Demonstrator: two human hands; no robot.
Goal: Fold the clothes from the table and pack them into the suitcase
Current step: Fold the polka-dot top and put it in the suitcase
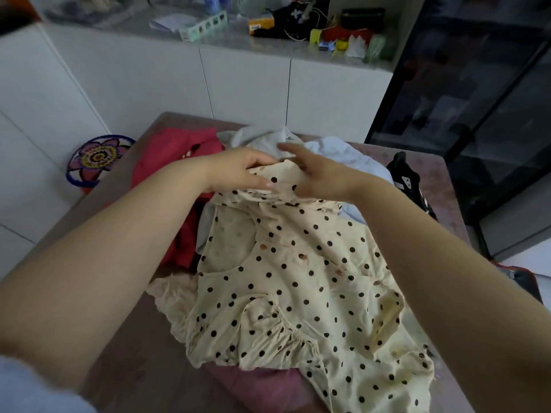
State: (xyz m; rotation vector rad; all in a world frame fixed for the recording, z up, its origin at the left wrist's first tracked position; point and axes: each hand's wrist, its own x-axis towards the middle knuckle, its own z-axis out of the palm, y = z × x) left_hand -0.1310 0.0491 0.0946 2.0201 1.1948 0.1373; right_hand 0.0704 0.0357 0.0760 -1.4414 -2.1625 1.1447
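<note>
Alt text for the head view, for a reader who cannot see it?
The left hand and right hand hold the far edge of a cream polka-dot garment spread over a table, atop red clothes, grey cloth and pale blue cloth. A black item lies at the table's right; white cabinets stand behind.

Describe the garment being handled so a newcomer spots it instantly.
On the brown table, it is the piece nearest the camera, its far edge held by the left hand and right hand. This dotted top is cream with black dots; the red garment and pale blue garment beside it have none.
</note>
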